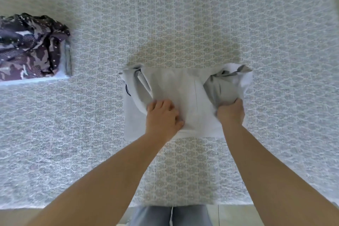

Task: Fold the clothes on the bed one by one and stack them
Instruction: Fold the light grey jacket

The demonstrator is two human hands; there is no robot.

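White cloth, a partly folded garment (pixel 185 97), lies near the middle of the bed (pixel 183 24), just in front of the person. Its grey inner side shows at both ends, where the fabric is turned over and bunched, and a small dark loop sits at its left edge. The left hand (pixel 163 115) rests on top of the garment toward its left half, palm down, fingers loosely bent and pressing the cloth flat against the bed; it does not appear to pinch anything. The right hand (pixel 230 111) is at the garment's right end, its fingers curled under and closed on a gathered bunch of the grey fabric, so the fingertips are hidden in the cloth. Both bare forearms reach in from the lower edge of the view.

Well apart, at the far left of the bed, sits a stack of clothes (pixel 34 49): a dark camouflage-patterned piece with pale dots lies on top, with pale folded pieces showing beneath its right and lower edges. The bed carries a pale cover with a fine repeating lace-like pattern. Light blue jeans (pixel 170 215) show at the bottom edge.
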